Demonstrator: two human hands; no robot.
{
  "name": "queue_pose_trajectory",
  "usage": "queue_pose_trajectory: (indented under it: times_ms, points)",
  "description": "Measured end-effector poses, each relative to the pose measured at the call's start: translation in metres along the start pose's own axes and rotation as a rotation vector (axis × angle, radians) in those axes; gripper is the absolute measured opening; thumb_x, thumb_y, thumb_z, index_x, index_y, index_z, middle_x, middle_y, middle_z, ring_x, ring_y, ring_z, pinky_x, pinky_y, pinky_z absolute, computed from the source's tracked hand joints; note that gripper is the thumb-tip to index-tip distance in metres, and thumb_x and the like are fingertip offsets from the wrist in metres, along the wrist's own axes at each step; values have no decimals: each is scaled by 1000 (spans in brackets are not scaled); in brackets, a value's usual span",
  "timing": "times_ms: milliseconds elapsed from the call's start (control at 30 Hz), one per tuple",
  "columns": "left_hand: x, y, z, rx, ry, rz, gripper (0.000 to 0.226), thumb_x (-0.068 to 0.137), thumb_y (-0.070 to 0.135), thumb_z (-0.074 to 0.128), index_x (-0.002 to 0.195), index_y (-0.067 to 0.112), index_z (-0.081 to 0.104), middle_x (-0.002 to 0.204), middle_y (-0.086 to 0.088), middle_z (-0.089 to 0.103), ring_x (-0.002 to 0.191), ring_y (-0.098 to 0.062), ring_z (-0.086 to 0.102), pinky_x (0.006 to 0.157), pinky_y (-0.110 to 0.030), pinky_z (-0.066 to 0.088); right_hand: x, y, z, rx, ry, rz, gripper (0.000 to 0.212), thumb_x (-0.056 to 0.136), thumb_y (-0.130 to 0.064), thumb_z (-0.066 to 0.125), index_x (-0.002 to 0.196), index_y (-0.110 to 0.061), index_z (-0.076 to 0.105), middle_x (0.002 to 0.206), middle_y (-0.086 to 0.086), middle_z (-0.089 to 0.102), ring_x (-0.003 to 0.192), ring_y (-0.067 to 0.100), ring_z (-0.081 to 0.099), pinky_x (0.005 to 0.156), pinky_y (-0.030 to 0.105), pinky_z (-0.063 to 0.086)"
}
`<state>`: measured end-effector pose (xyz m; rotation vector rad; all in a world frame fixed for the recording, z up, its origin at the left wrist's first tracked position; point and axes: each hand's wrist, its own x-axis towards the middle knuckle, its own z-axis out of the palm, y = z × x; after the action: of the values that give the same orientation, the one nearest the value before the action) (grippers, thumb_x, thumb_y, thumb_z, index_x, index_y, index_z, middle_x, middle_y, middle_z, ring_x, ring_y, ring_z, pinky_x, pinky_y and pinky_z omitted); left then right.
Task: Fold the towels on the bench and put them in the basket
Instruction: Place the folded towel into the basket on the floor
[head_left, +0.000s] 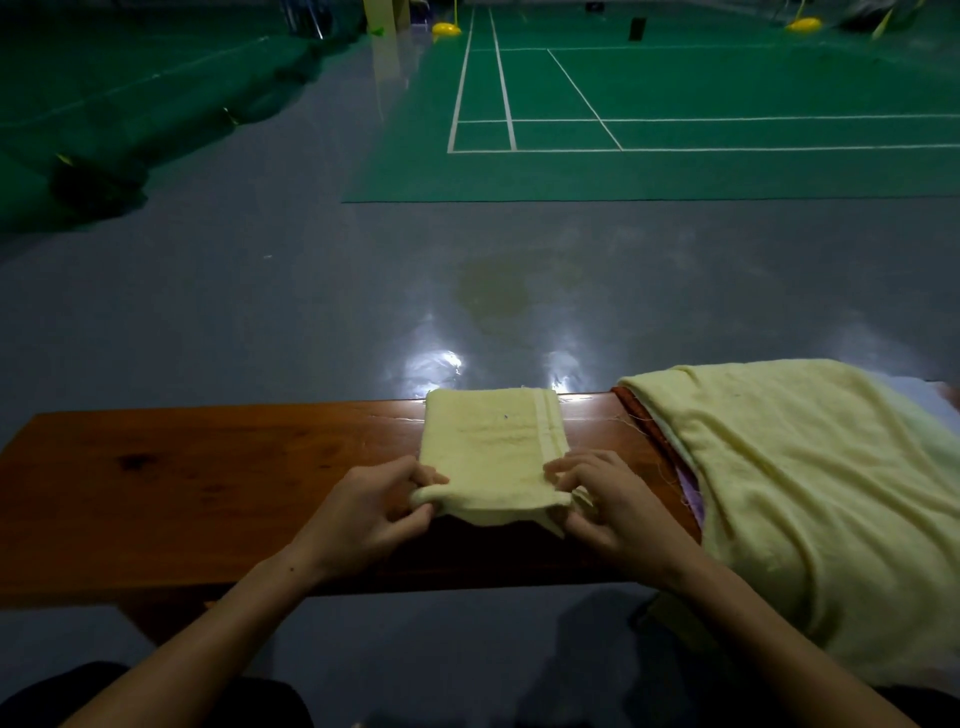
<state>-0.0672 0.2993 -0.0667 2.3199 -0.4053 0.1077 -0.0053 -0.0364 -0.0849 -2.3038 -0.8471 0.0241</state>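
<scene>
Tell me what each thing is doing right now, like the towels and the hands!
Small yellow towel: folded, lying on the bench, near edge lifted by both hands.
Left hand: pinching the towel's near left corner.
Right hand: pinching the towel's near right corner.
Big yellow towel: unfolded, draped over the bench's right end, on other cloths.
Bench: bare wood on its left part.
Basket: not in view.

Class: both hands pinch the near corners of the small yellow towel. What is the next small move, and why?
Probably lift the near edge and carry it to the far edge. The left hand and right hand each pinch a near corner of the towel, which lies flat on the bench.
</scene>
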Motion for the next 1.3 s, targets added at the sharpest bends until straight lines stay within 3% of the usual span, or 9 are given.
queue_pose_trajectory:
  times_ms: [67, 167, 267, 500, 600, 700, 800, 1033, 1300]
  points:
    - [0, 8, -5, -55, -7, -4, 12, 91, 23, 76, 101, 25, 70, 103, 14, 76, 94, -9, 74, 78, -38, 60, -2, -7, -6, 80, -48, 41, 12, 91, -48, 59, 102, -42, 58, 127, -18, 67, 127, -1, 54, 101, 25, 49]
    - [-4, 19, -10, -140, -14, -21, 13, 91, 32, 72, 97, 21, 69, 88, 9, 74, 80, -16, 73, 68, -37, 59, -7, -18, -16, 186, -42, 72, 22, 90, -45, 58, 103, -29, 65, 99, -15, 72, 88, 5, 69, 74, 29, 55]
    - [-7, 24, -12, -236, -27, -96, 21, 90, 36, 75, 97, 18, 70, 89, 1, 74, 79, -21, 73, 66, -42, 60, -11, -26, -24, 314, -71, 83, 12, 97, -33, 66, 95, -21, 65, 78, -5, 69, 67, 7, 64, 62, 29, 50]
    - [-1, 28, -12, -537, -152, -282, 46, 81, 11, 88, 123, 9, 70, 115, -10, 77, 107, -26, 74, 90, -43, 63, -5, -25, -13, 532, -9, 368, 38, 94, -55, 69, 109, -21, 76, 107, 0, 77, 101, 21, 73, 89, 48, 60]
    - [2, 29, -11, -545, -78, -284, 32, 86, 9, 82, 116, 3, 73, 111, -9, 78, 105, -25, 76, 88, -42, 63, -2, -27, -17, 793, -124, 512, 45, 92, -46, 74, 128, -20, 72, 123, -3, 75, 113, 15, 72, 94, 41, 61]
    - [7, 29, -9, -560, 11, -312, 19, 94, 9, 71, 112, 1, 74, 105, -11, 79, 99, -28, 76, 76, -39, 64, -2, -28, -27, 979, -266, 397, 56, 86, -10, 83, 138, -12, 63, 132, 7, 71, 123, 25, 68, 103, 42, 56]
    - [10, 31, -8, -576, 75, -308, 15, 97, 8, 69, 110, 3, 74, 103, -10, 79, 95, -24, 77, 67, -29, 60, 1, -24, -27, 875, -212, 314, 64, 80, -2, 87, 138, -13, 63, 132, 6, 71, 124, 25, 67, 102, 41, 55]
    - [29, 31, -10, -625, 208, -313, 18, 98, 16, 68, 112, 7, 72, 102, -14, 78, 90, -25, 76, 64, -35, 60, 27, -22, -18, 722, 165, 408, 18, 98, -26, 71, 111, -17, 78, 106, -2, 80, 102, 15, 75, 83, 29, 59]
    - [79, -1, 2, -494, 368, -388, 11, 98, 13, 71, 99, 2, 72, 94, -21, 74, 74, -24, 71, 58, -42, 59, 80, 5, -10, 545, 338, 540, 16, 88, -19, 74, 103, -23, 79, 97, -5, 79, 92, 12, 75, 87, 48, 63]
